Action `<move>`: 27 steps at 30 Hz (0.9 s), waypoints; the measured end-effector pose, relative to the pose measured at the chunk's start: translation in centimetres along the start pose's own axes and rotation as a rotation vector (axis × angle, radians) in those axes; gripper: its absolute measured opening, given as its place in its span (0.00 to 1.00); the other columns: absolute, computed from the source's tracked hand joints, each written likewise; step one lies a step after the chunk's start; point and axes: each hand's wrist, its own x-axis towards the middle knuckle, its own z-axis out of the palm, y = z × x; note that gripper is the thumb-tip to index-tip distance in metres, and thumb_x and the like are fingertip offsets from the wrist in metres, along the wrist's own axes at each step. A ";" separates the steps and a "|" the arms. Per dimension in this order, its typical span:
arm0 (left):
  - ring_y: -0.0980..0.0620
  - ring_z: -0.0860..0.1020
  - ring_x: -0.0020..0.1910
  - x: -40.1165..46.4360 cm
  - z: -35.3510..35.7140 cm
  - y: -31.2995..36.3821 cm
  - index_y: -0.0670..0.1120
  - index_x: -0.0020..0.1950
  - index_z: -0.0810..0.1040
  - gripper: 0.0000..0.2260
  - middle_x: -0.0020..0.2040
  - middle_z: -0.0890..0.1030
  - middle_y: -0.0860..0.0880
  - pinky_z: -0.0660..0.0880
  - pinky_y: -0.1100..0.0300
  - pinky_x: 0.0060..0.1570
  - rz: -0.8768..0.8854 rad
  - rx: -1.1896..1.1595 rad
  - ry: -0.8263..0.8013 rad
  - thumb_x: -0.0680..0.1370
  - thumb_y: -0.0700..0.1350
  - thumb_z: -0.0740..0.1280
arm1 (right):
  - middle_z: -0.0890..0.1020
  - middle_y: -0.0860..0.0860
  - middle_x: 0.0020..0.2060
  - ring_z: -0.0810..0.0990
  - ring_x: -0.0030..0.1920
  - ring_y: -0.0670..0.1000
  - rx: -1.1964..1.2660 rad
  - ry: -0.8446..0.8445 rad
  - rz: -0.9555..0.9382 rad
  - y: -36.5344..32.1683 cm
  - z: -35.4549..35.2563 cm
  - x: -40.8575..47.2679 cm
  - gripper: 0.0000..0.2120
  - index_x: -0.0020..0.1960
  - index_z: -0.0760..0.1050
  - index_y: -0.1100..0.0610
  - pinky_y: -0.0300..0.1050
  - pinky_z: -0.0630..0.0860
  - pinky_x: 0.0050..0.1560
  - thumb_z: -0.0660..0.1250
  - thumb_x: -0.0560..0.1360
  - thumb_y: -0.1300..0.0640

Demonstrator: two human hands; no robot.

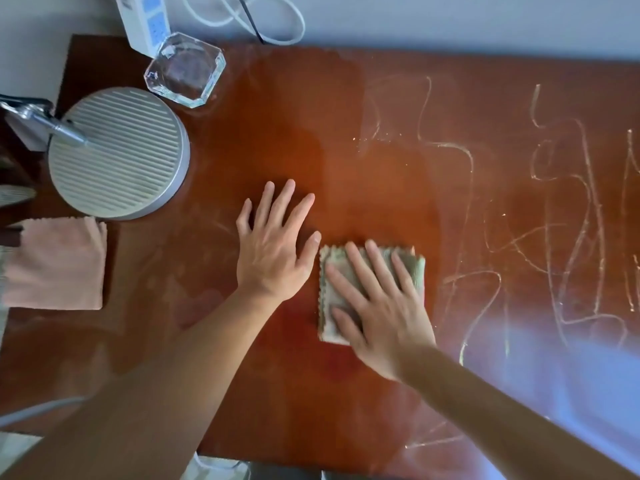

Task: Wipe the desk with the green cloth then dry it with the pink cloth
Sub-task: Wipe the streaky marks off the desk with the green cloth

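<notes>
The folded green cloth (414, 271) lies flat on the brown wooden desk (311, 140) near its middle. My right hand (377, 306) presses down on it with straight, spread fingers and covers much of it. Just left of the cloth, my left hand (273, 247) rests flat on the bare desk, fingers spread, touching no cloth. The folded pink cloth (55, 265) sits at the desk's left edge, apart from both hands. Pale chalk-like scribbles (554, 202) cover the right half of the desk; the left and middle look darker and smoother.
A round ribbed grey lamp base (117, 154) with a metal arm stands at the back left. Behind it are a clear glass ashtray (185, 69), a white power strip (143, 22) and a looped white cable (242, 15) against the wall.
</notes>
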 end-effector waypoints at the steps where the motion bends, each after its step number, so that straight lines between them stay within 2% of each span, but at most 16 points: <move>1: 0.43 0.57 0.82 0.0 0.1 0.0 0.53 0.78 0.68 0.25 0.81 0.63 0.48 0.51 0.39 0.78 0.002 0.008 0.004 0.82 0.58 0.57 | 0.54 0.53 0.83 0.47 0.83 0.58 -0.008 -0.011 -0.021 -0.2 0.3 -1.1 0.29 0.83 0.52 0.45 0.61 0.45 0.81 0.47 0.85 0.38; 4: 0.43 0.57 0.81 0.0 0.1 0.1 0.53 0.78 0.68 0.24 0.81 0.63 0.47 0.52 0.39 0.78 0.005 -0.008 0.004 0.82 0.58 0.57 | 0.54 0.53 0.83 0.49 0.83 0.58 -0.035 -0.032 -0.036 1.4 -0.3 0.6 0.29 0.83 0.52 0.45 0.61 0.46 0.81 0.46 0.84 0.37; 8: 0.43 0.58 0.81 0.0 -0.1 0.2 0.52 0.77 0.70 0.23 0.80 0.65 0.47 0.52 0.39 0.78 -0.012 -0.039 0.017 0.82 0.55 0.57 | 0.51 0.53 0.83 0.46 0.83 0.57 0.012 0.034 0.187 3.6 -2.2 6.9 0.30 0.84 0.51 0.45 0.61 0.46 0.81 0.42 0.84 0.37; 13: 0.46 0.59 0.81 0.2 -0.5 0.5 0.53 0.76 0.72 0.22 0.80 0.66 0.49 0.52 0.41 0.78 -0.064 -0.091 0.019 0.83 0.54 0.54 | 0.49 0.54 0.84 0.43 0.83 0.58 0.034 0.072 0.315 0.7 -1.4 6.6 0.30 0.84 0.48 0.46 0.60 0.43 0.81 0.41 0.84 0.38; 15: 0.46 0.58 0.81 0.1 -0.6 0.5 0.53 0.76 0.72 0.22 0.80 0.65 0.49 0.51 0.42 0.78 -0.060 -0.095 0.003 0.83 0.54 0.55 | 0.50 0.55 0.83 0.43 0.83 0.59 0.068 0.068 0.298 -2.6 -0.4 3.9 0.30 0.84 0.49 0.47 0.62 0.45 0.81 0.43 0.84 0.39; 19: 0.46 0.56 0.82 0.0 -0.6 0.3 0.54 0.77 0.70 0.24 0.81 0.63 0.49 0.49 0.41 0.78 -0.042 -0.061 -0.033 0.82 0.57 0.55 | 0.54 0.55 0.83 0.45 0.83 0.59 0.083 0.022 0.138 -10.6 3.0 -6.4 0.30 0.84 0.53 0.47 0.61 0.44 0.81 0.50 0.84 0.40; 21: 0.44 0.55 0.82 0.0 -0.6 0.3 0.54 0.78 0.69 0.25 0.82 0.62 0.48 0.49 0.39 0.78 -0.029 -0.032 -0.051 0.81 0.58 0.55 | 0.56 0.54 0.82 0.47 0.83 0.57 0.064 -0.008 0.094 -11.6 4.0 -9.2 0.30 0.83 0.53 0.45 0.60 0.44 0.81 0.53 0.84 0.39; 24: 0.43 0.57 0.82 -0.2 -0.7 0.5 0.53 0.77 0.69 0.26 0.81 0.63 0.47 0.50 0.38 0.78 0.033 -0.023 -0.053 0.80 0.58 0.56 | 0.56 0.53 0.83 0.50 0.82 0.57 0.037 -0.029 0.078 -9.8 3.6 -7.7 0.30 0.83 0.52 0.43 0.59 0.44 0.81 0.51 0.84 0.38; 27: 0.43 0.59 0.81 -0.2 -0.9 0.4 0.53 0.77 0.71 0.26 0.80 0.65 0.47 0.52 0.37 0.77 0.062 -0.064 -0.037 0.80 0.57 0.57 | 0.53 0.53 0.83 0.47 0.83 0.57 0.049 0.024 0.191 -7.6 2.0 -2.7 0.29 0.83 0.51 0.44 0.60 0.43 0.81 0.46 0.85 0.38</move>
